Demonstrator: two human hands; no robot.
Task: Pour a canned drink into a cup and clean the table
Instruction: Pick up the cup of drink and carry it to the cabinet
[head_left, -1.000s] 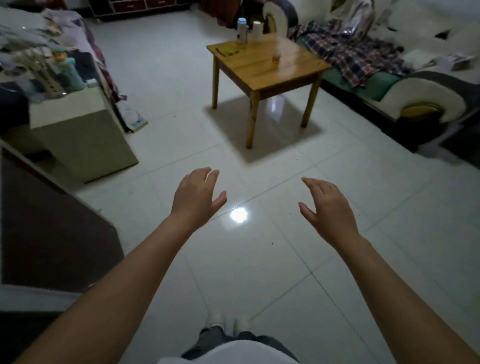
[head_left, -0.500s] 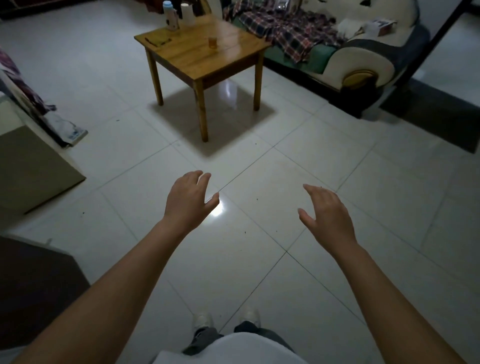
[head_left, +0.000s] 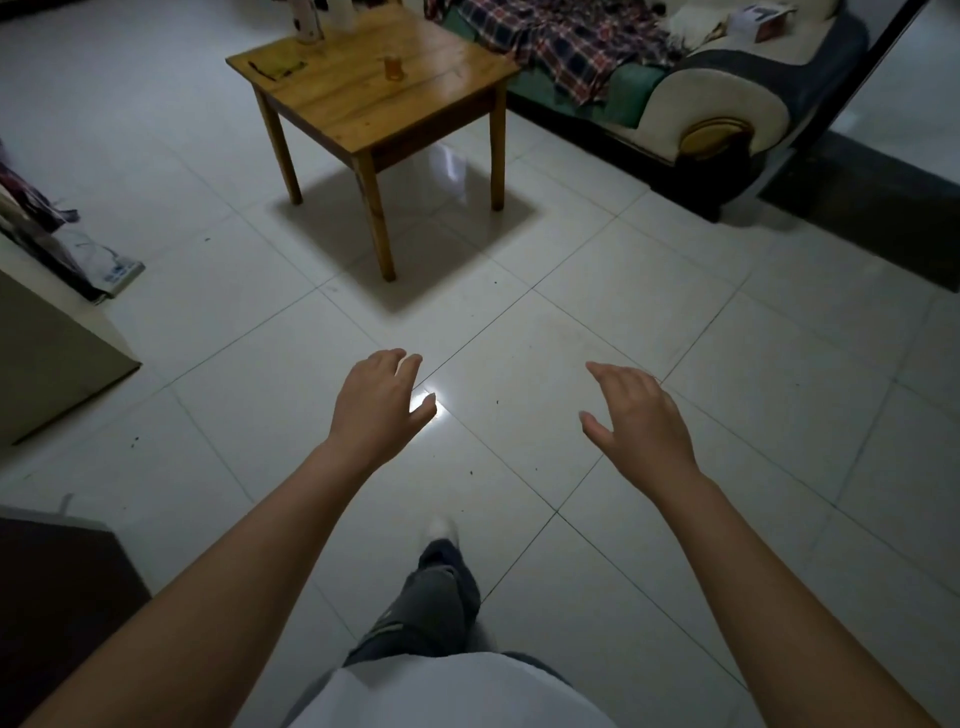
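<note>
Nearest, both hands hover over the tiled floor (head_left: 597, 322) — left hand (head_left: 376, 410) and right hand (head_left: 641, 418), each grip apart and holding nothing (fingers loosely spread). Farther off stands the wooden counter (head_left: 415, 111) — a small amber cup (head_left: 393, 68) on it, a can (head_left: 306, 21) at its far edge.

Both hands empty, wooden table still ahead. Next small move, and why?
Probably keep stepping toward the square wooden table: the left hand and right hand hang open over bare white floor tiles, well short of the small amber cup on it.
</note>
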